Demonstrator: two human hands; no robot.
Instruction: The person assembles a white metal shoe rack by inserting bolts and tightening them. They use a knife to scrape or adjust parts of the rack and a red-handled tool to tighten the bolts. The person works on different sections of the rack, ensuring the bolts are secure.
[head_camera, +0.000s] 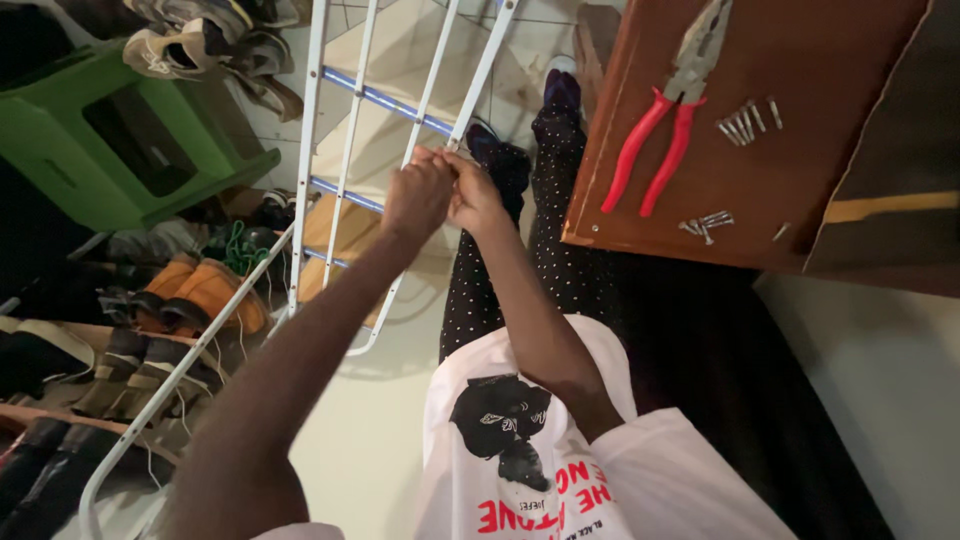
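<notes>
- A white metal drying rack (340, 150) with blue cross rods leans across the left and centre of the scene, its long rails running from the near left corner up to the far edge.
- A brown wooden table (800, 190) fills the right side, its surface tilted in the head camera's view.
- A green plastic stool (60, 150) sits at the far left, with worn shoes (215, 40) piled behind it.
- Rows of boots and orange-brown shoes (190, 295) line wooden shelves at the near left, under the rack's lowest rail.
- The person's legs in dark dotted trousers (555, 200) stretch away over the pale floor, between rack and table.
- The left hand (418, 195) is clenched around the rack's right-hand rail, near a blue rod.
- The right hand (475, 195) presses just beside it, fingers curled on the same rail; the two hands touch.
- Red-handled pliers (665, 125) lie on the table, well apart from the hands.
- Small silver screws (745, 122) lie in a loose cluster just right of the pliers, with a few more (708, 225) nearer the table's edge.
</notes>
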